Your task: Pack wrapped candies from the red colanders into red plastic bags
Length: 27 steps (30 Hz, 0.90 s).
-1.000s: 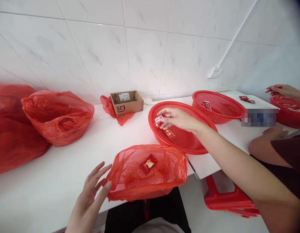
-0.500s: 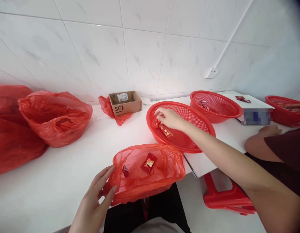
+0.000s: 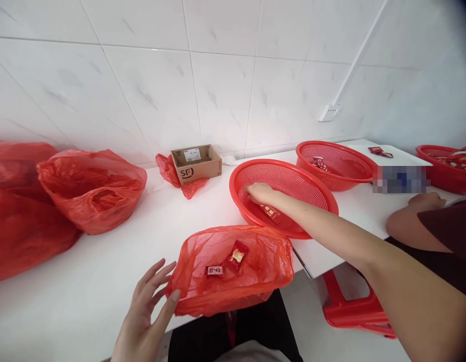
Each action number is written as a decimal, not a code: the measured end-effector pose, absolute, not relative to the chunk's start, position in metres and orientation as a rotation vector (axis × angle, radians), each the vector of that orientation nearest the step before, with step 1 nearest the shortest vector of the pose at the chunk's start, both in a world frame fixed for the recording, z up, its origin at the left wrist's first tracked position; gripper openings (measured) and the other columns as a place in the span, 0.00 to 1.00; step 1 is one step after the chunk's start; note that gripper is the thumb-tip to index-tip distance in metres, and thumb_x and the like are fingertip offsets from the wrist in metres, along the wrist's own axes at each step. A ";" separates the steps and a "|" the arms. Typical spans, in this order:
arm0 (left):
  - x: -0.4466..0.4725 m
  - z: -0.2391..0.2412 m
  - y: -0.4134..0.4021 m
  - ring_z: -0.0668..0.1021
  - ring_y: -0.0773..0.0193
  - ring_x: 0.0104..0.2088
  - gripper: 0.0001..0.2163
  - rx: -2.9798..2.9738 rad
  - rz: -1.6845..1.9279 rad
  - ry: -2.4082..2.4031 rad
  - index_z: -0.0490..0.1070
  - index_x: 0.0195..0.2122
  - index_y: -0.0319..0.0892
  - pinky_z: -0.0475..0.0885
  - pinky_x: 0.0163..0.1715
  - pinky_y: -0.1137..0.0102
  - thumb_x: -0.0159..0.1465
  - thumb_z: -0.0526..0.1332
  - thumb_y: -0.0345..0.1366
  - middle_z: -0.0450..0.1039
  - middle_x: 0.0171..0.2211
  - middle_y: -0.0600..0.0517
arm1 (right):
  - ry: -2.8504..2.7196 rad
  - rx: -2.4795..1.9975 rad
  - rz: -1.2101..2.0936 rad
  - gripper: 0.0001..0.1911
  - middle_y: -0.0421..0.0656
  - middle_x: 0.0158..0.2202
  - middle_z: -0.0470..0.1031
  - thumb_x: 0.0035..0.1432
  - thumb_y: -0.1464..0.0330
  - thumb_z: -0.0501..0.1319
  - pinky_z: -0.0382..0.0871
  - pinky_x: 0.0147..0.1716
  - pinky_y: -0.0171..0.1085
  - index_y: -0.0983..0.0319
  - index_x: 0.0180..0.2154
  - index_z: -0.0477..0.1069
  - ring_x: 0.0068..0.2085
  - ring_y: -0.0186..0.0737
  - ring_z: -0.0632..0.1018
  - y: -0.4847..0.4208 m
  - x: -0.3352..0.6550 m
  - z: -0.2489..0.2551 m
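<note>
My left hand [image 3: 148, 306] has its fingers spread at the left edge of an open red plastic bag [image 3: 225, 299], the thumb by the rim. Inside the bag lie a red packet with gold print [image 3: 238, 255] and a smaller red-and-white packet [image 3: 215, 271], side by side. My right hand [image 3: 260, 193] reaches down into a red perforated basket [image 3: 283, 168] behind the bag. Its fingers are curled downward, and their tips and anything in them are hidden. Beside that hand a long red packet with gold characters [image 3: 271, 213] lies in the basket, partly covered.
A cardboard box [image 3: 200, 171] stands by the wall. Filled red bags [image 3: 93, 201] are at left. Another red basket [image 3: 338, 161] holds small packets. At right sits a person, with an arm [image 3: 417, 216] on the table, near a further basket [image 3: 444, 171]. A red stool [image 3: 353, 314] stands below.
My right hand has gone lower in the basket, and the small packet by its fingers is now out of sight. In the bag, the smaller packet now lies against the gold-printed one.
</note>
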<state>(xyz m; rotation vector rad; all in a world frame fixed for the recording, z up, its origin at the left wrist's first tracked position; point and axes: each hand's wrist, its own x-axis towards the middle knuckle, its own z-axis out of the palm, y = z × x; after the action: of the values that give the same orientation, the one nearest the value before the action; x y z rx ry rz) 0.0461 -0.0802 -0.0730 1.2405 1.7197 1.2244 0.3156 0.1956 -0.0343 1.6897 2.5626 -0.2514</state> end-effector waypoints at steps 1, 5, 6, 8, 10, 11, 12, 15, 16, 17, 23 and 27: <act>0.044 -0.072 -0.083 0.64 0.49 0.62 0.19 1.261 1.204 1.721 0.73 0.51 0.54 0.71 0.55 0.57 0.60 0.61 0.50 0.60 0.63 0.51 | 2.581 1.714 -0.260 0.08 0.51 0.43 0.78 0.61 0.73 0.57 0.69 0.43 0.40 0.62 0.42 0.72 0.46 0.47 0.78 0.195 0.318 -0.024; 0.041 -0.065 -0.092 0.56 0.50 0.67 0.15 1.276 1.125 1.672 0.77 0.47 0.57 0.73 0.52 0.63 0.61 0.61 0.49 0.63 0.61 0.54 | 2.814 1.736 -0.782 0.09 0.46 0.37 0.79 0.66 0.67 0.52 0.71 0.31 0.34 0.61 0.44 0.67 0.33 0.36 0.79 0.164 0.319 0.022; 0.041 -0.065 -0.093 0.57 0.50 0.66 0.14 1.264 1.111 1.662 0.77 0.46 0.57 0.74 0.51 0.64 0.61 0.60 0.49 0.63 0.61 0.54 | 2.882 1.637 -1.087 0.07 0.45 0.35 0.78 0.65 0.66 0.54 0.71 0.30 0.34 0.61 0.42 0.67 0.31 0.36 0.78 0.149 0.315 0.031; 0.043 -0.065 -0.093 0.60 0.48 0.65 0.15 1.260 1.038 1.649 0.78 0.47 0.55 0.74 0.50 0.63 0.61 0.59 0.49 0.62 0.62 0.53 | 2.830 1.300 -1.534 0.05 0.43 0.33 0.78 0.62 0.65 0.57 0.72 0.29 0.35 0.60 0.38 0.68 0.30 0.36 0.79 0.114 0.302 0.040; 0.045 -0.068 -0.090 0.66 0.47 0.61 0.17 1.298 0.902 1.610 0.75 0.51 0.55 0.75 0.49 0.63 0.62 0.59 0.48 0.62 0.62 0.51 | 2.684 1.056 -1.639 0.06 0.42 0.33 0.77 0.62 0.65 0.57 0.73 0.29 0.37 0.59 0.35 0.70 0.30 0.38 0.79 0.081 0.287 0.038; 0.045 -0.070 -0.087 0.68 0.49 0.60 0.19 1.324 0.841 1.589 0.73 0.54 0.55 0.75 0.48 0.64 0.62 0.59 0.48 0.62 0.61 0.50 | 2.694 1.047 -1.567 0.07 0.42 0.35 0.77 0.63 0.65 0.55 0.73 0.29 0.38 0.58 0.36 0.71 0.31 0.39 0.79 0.070 0.281 0.034; 0.046 -0.072 -0.084 0.70 0.50 0.58 0.20 1.353 0.801 1.571 0.70 0.56 0.55 0.75 0.49 0.64 0.63 0.58 0.46 0.63 0.61 0.50 | 2.728 1.076 -1.479 0.08 0.42 0.37 0.77 0.64 0.65 0.54 0.73 0.29 0.39 0.56 0.37 0.71 0.31 0.39 0.79 0.063 0.276 0.030; 0.047 -0.074 -0.077 0.72 0.54 0.55 0.22 1.405 0.812 1.531 0.64 0.61 0.56 0.72 0.51 0.63 0.65 0.56 0.43 0.63 0.61 0.50 | 2.871 1.288 -1.300 0.12 0.41 0.42 0.77 0.67 0.66 0.49 0.71 0.27 0.37 0.54 0.42 0.70 0.29 0.36 0.78 0.074 0.273 0.023; 0.047 -0.074 -0.075 0.72 0.54 0.55 0.22 1.410 0.836 1.520 0.63 0.61 0.55 0.72 0.52 0.63 0.65 0.55 0.43 0.62 0.62 0.50 | 2.899 1.373 -1.260 0.12 0.40 0.43 0.77 0.67 0.67 0.47 0.70 0.27 0.36 0.55 0.43 0.69 0.28 0.35 0.78 0.088 0.277 0.024; 0.047 -0.074 -0.074 0.72 0.54 0.55 0.23 1.410 0.858 1.514 0.62 0.62 0.55 0.71 0.52 0.62 0.65 0.55 0.42 0.62 0.62 0.49 | 2.919 1.479 -1.179 0.13 0.40 0.43 0.77 0.67 0.69 0.46 0.70 0.28 0.35 0.56 0.44 0.68 0.28 0.33 0.78 0.104 0.283 0.025; 0.051 -0.073 -0.071 0.68 0.52 0.60 0.25 1.323 0.975 1.543 0.65 0.60 0.52 0.71 0.53 0.64 0.61 0.61 0.45 0.65 0.61 0.49 | 2.587 1.985 -0.425 0.15 0.50 0.50 0.74 0.63 0.74 0.54 0.69 0.45 0.38 0.63 0.52 0.67 0.47 0.43 0.76 0.205 0.338 0.015; 0.056 -0.073 -0.070 0.72 0.52 0.57 0.26 1.160 1.081 1.488 0.64 0.60 0.51 0.73 0.51 0.65 0.61 0.59 0.50 0.66 0.61 0.51 | 2.520 1.940 -0.468 0.18 0.50 0.52 0.72 0.60 0.68 0.62 0.70 0.47 0.45 0.64 0.52 0.68 0.47 0.44 0.76 0.227 0.357 -0.013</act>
<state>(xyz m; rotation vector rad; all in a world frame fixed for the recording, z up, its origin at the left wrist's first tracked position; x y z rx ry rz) 0.0556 -0.0698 -0.0730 1.1596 1.4876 1.0807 0.3566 0.2266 -0.0126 1.9404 2.5197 -0.4681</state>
